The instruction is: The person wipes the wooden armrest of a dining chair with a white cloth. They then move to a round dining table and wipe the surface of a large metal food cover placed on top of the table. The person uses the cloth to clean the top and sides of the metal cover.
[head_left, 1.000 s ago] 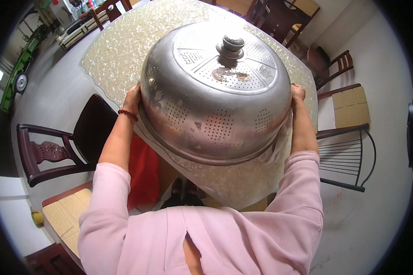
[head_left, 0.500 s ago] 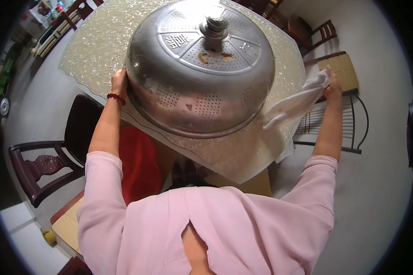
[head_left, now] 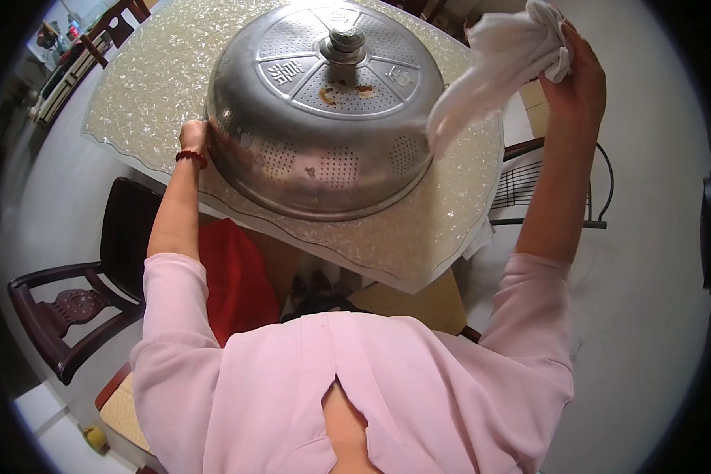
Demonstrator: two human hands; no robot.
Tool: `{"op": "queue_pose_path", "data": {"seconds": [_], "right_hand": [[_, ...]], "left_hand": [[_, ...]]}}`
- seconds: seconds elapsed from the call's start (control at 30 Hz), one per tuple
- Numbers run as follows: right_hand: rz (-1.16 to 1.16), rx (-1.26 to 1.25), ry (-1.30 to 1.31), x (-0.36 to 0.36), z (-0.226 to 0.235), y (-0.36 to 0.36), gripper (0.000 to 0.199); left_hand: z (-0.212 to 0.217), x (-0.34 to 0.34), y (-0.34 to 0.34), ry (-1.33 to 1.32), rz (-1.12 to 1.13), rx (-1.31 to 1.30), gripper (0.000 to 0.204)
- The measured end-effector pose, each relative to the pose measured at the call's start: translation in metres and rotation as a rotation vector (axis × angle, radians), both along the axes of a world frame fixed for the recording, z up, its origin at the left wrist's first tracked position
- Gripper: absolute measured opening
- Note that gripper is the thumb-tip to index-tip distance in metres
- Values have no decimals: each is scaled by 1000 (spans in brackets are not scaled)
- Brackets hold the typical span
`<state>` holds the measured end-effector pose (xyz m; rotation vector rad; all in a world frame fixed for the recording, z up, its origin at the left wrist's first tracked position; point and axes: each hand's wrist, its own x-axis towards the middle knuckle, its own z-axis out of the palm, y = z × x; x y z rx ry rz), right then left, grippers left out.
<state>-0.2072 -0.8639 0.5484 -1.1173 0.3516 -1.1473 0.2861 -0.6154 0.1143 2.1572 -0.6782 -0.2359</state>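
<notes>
A large domed metal steamer lid (head_left: 316,134) with perforated panels, a round knob and brown stains near the knob sits on the table. My left hand (head_left: 193,137), with a red bead bracelet at the wrist, is closed against the lid's left side; its fingertips are partly hidden. To the right of the lid, my right hand (head_left: 581,75) is raised and grips a white cloth (head_left: 498,67). The cloth's loose end hangs down beside the lid's right edge, blurred; whether it touches the lid I cannot tell.
The table (head_left: 142,87) has a shiny, pale patterned cover with a wavy edge. A dark wooden chair (head_left: 71,308) and a red cloth (head_left: 237,272) are at the left. A black metal rack (head_left: 521,189) stands to the right, a tan seat (head_left: 415,308) below the table's near corner.
My right hand has swung up and nearer with the white cloth, lifting it off the table's right side. My left hand stays beside the lid. The whole view has shifted slightly.
</notes>
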Motion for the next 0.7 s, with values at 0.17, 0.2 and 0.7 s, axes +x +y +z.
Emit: {"op": "queue_pose_path", "data": {"seconds": [0.17, 0.2, 0.7], "right_hand": [[76, -320, 204, 50, -46, 2, 30], [-30, -289, 289, 67, -72, 3, 23], [-405, -861, 1046, 84, -235, 97, 43]], "left_hand": [[-18, 23, 4, -222, -176, -35, 24], [-13, 25, 17, -220, -179, 43, 23], [197, -201, -4, -551, -409, -496, 23]]}}
